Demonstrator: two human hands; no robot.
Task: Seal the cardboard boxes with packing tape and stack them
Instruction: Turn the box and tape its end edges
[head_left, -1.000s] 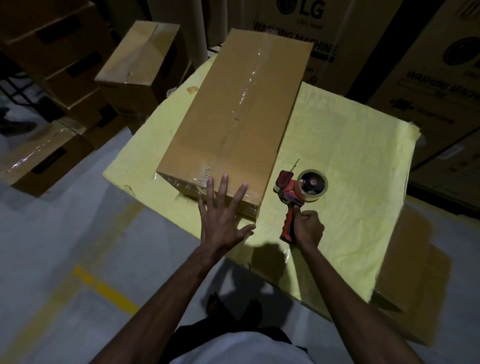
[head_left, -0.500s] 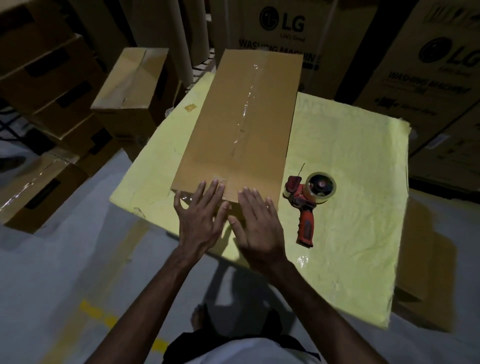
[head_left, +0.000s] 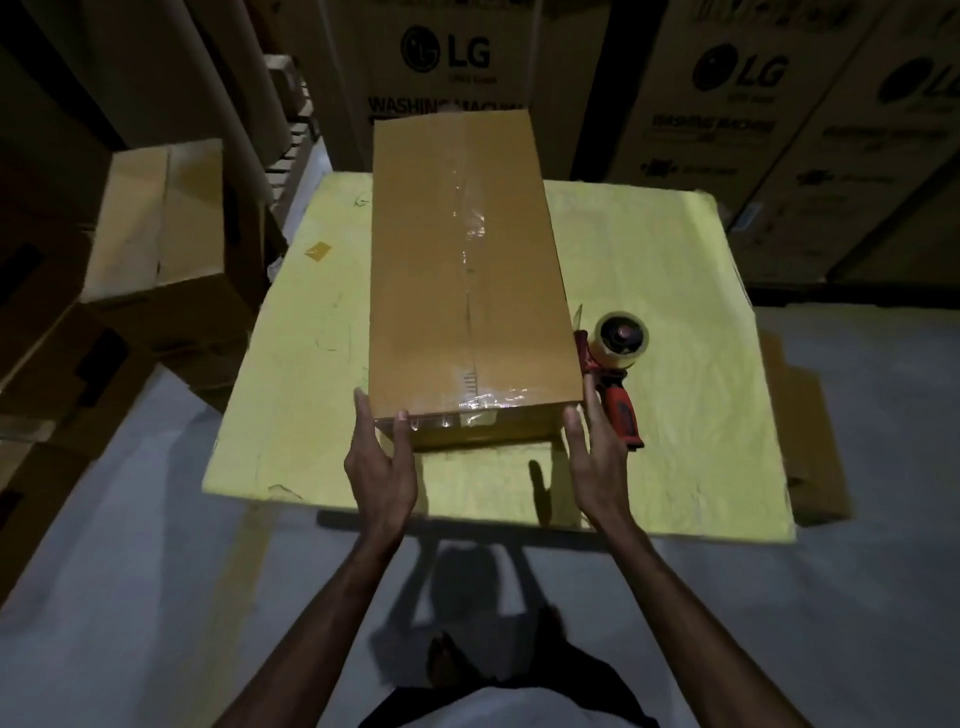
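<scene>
A long cardboard box (head_left: 467, 260) lies on the yellow-covered table (head_left: 675, 249), with clear tape along its top seam and over its near edge. My left hand (head_left: 379, 462) is at the box's near left corner, fingers along the left side and thumb on the near face. My right hand (head_left: 597, 457) lies flat with straight fingers against the near right corner. A red tape dispenser (head_left: 615, 374) with its roll lies on the table just right of the box, beside my right hand's fingers.
Several brown cardboard boxes (head_left: 156, 223) are piled on the floor to the left of the table. Tall LG washing machine cartons (head_left: 447, 57) stand behind it. More cardboard (head_left: 810, 441) sticks out at the table's right side. Grey floor lies in front.
My right hand let go of the tape dispenser and left it on the table. Both hands pressed the box's near end, then spread to its two near corners.
</scene>
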